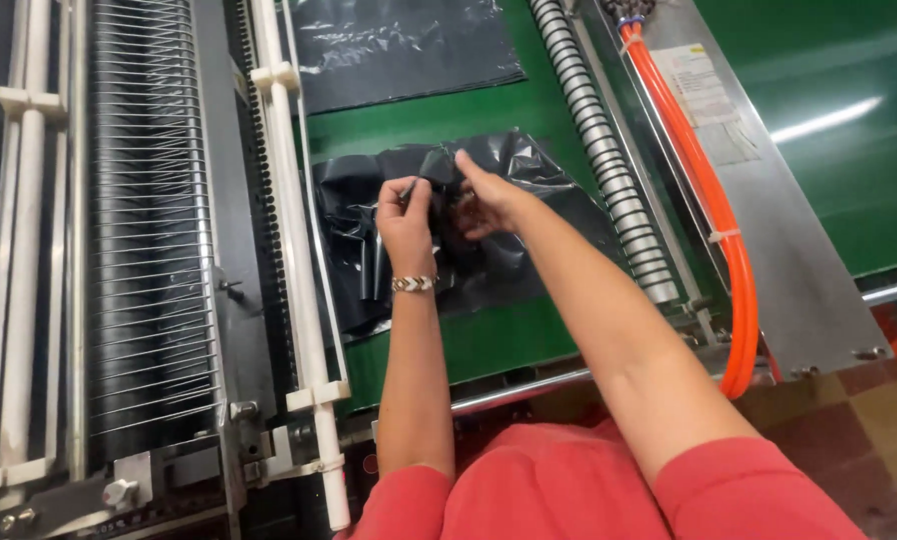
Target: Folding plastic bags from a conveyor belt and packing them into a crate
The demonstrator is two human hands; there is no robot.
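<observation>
A crumpled stack of black plastic bags [529,170] lies on the green conveyor belt [489,345] in the middle of the head view. My left hand [406,215], with a beaded bracelet at the wrist, pinches a fold of the black plastic near the stack's top edge. Just to its right, my right hand [484,200] grips the same bunched plastic, fingers curled into it. The two hands almost touch. Both arms reach forward from red sleeves at the bottom.
A second flat black bag stack [399,50] lies farther along the belt. A machine frame with white rails [294,220] and thin wire rods [149,200] fills the left. A ribbed grey roller [604,150], an orange hose [709,190] and a steel panel [799,260] run on the right.
</observation>
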